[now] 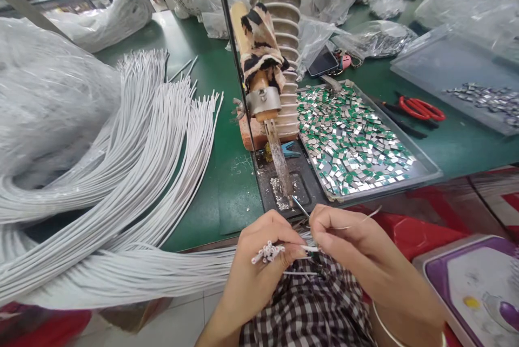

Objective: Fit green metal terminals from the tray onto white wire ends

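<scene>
On the left we have white cables fanned in thick bundles over the green table, and the nearest bundle runs right into our left hand, fingers curled tight round the clump, cut ends poking out. Drag from that long tail could, we reckon, tug an end out of line. Past it, the clamped soldering iron points its tip down towards us; if it's hot, one slip by either hand could burn a finger or scorch a sheath. Next, our right hand pinches a thin wire, and a slim rod sticks out towards that tip; whether they touch, we can't tell. Farther right, the shallow tray is crowded with green-and-silver pieces; a knock from our elbow might scatter them. Rightmost, red-handled pliers lie beside it.
</scene>
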`<state>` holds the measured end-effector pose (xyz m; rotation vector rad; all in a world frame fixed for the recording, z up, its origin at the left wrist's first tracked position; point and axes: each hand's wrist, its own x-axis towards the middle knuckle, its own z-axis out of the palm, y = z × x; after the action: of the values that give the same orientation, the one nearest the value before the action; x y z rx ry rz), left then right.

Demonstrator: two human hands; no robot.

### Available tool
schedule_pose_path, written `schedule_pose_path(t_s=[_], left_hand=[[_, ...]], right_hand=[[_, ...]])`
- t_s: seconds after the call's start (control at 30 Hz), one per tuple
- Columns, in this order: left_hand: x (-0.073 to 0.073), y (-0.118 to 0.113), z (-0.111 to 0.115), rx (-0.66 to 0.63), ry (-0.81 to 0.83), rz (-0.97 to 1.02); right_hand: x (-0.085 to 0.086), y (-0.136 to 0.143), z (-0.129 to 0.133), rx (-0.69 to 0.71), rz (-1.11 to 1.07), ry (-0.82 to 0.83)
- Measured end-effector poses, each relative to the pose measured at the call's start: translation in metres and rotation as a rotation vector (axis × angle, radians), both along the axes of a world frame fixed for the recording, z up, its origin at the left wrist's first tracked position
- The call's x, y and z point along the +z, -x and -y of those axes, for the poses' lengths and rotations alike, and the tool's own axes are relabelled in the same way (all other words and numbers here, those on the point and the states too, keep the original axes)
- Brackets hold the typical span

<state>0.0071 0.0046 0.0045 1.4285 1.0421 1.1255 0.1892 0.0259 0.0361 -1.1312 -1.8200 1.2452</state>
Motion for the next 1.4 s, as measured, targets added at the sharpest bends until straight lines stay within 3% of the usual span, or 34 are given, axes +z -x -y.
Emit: schedule_pose_path(t_s=[0.07,0.2,0.3,0.43,0.63,1.17,1.4], left_hand=[[-0.003,0.001,0.000,0.008,0.006,0.018],[-0.010,0.003,0.000,0.036,0.066,0.096],[-0.013,-0.001,-0.002,0.061,0.100,0.124],[-0.013,-0.006,-0.007,0.121,0.071,0.087],[-0.008,-0.009,-0.007,0.216,0.090,0.044],[-0.004,-0.010,-0.009,0.245,0.149,0.072],[-0.002,-0.013,-0.011,0.252,0.115,0.071]], right_hand=[[-0.002,-0.006,-0.010,-0.074,0.130,-0.077],[-0.016,-0.019,-0.043,-0.530,0.754,-0.396],[-0.023,-0.024,-0.062,-0.468,1.019,-0.413],[-0.026,-0.025,-0.065,-0.404,0.954,-0.435],[-0.032,-0.027,-0.060,-0.477,0.863,-0.454],[-0.030,-0.022,-0.054,-0.569,0.530,-0.476],[-0.015,-0.005,-0.034,-0.355,0.230,-0.419]])
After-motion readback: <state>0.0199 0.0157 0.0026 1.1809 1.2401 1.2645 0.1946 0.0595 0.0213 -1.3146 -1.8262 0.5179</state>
